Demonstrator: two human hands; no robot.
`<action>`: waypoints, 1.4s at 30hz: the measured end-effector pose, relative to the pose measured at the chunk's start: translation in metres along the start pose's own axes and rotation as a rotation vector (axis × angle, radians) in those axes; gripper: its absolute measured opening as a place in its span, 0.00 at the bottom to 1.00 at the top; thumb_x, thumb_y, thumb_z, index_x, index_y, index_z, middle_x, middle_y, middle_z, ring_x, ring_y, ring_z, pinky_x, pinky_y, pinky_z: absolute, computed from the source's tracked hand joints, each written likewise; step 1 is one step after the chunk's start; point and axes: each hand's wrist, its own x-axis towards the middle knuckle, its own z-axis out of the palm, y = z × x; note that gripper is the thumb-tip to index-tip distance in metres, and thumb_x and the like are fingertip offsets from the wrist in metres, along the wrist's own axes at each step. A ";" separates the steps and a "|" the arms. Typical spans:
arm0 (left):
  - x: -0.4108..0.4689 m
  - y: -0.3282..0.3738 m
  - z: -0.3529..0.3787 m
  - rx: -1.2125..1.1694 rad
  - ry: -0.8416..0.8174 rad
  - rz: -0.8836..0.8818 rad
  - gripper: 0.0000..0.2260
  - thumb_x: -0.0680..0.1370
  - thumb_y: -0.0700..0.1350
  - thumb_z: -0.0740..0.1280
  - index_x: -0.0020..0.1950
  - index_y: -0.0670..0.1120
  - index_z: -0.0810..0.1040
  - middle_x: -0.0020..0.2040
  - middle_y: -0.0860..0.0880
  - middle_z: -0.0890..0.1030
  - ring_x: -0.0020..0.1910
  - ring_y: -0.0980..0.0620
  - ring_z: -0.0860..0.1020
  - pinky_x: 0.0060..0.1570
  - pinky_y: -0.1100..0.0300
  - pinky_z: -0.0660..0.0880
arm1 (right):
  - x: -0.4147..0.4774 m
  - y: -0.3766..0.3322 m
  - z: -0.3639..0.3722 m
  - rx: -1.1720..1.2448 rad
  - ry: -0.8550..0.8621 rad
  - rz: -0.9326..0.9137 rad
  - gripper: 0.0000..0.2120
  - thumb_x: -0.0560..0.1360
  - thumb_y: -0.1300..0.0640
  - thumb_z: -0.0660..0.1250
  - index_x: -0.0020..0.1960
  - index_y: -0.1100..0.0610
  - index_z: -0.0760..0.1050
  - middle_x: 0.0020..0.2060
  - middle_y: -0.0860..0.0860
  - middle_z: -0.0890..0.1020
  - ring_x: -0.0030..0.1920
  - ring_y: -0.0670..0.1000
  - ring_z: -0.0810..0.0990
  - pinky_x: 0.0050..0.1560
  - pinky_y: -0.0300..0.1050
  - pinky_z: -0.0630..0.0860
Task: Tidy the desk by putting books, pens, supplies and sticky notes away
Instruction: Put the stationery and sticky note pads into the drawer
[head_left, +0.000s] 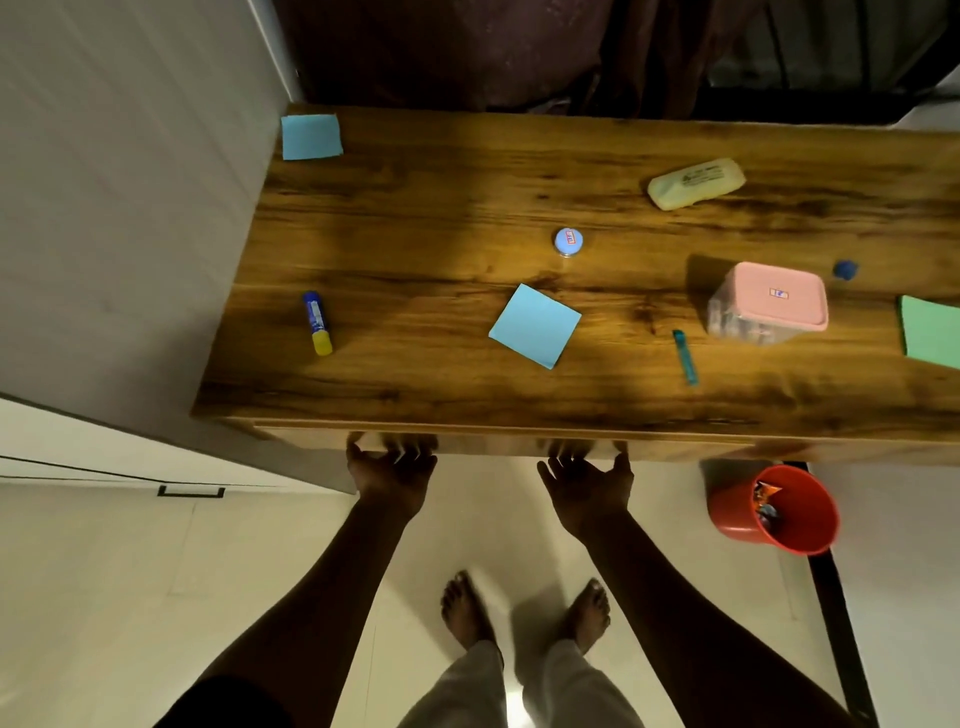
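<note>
Left hand (392, 467) and right hand (587, 480) spread at desk's (441, 208) front edge; bin (730, 514) holds wrappers (764, 500); box (769, 301) near right edge, contents blurred

text legible: none | yellow case (696, 183): dark print and logo were too blurred to read | round tin (568, 240): red-and-white label on blue lid was illegible | pink-lidded box (777, 294): small red-and-white sticker on lid was unreadable | glue stick (316, 319): white print on blue wrap couldn't be made out

A blue sticky note pad (535, 326) lies flat on the desk (415, 208), glue stick (317, 322) left, teal pen (685, 357) right.
</note>
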 end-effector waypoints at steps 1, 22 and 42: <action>0.000 0.001 -0.001 -0.009 -0.002 -0.001 0.22 0.69 0.59 0.72 0.56 0.47 0.75 0.48 0.41 0.82 0.53 0.40 0.80 0.67 0.46 0.70 | 0.000 0.001 0.000 0.016 0.000 -0.010 0.35 0.77 0.33 0.61 0.72 0.59 0.72 0.62 0.57 0.82 0.68 0.58 0.78 0.78 0.61 0.62; -0.113 -0.026 -0.041 1.403 -0.090 0.501 0.06 0.81 0.40 0.66 0.51 0.47 0.83 0.47 0.45 0.85 0.45 0.45 0.83 0.44 0.53 0.80 | -0.110 0.017 -0.037 -1.274 -0.075 -0.439 0.10 0.83 0.51 0.65 0.56 0.56 0.82 0.50 0.51 0.87 0.51 0.50 0.85 0.47 0.42 0.80; -0.101 -0.004 -0.021 2.364 -0.444 1.491 0.17 0.83 0.55 0.58 0.45 0.51 0.84 0.40 0.51 0.85 0.40 0.49 0.83 0.45 0.57 0.78 | -0.101 -0.018 -0.023 -2.373 0.028 -1.317 0.25 0.84 0.39 0.50 0.51 0.49 0.83 0.46 0.49 0.86 0.50 0.53 0.84 0.56 0.49 0.78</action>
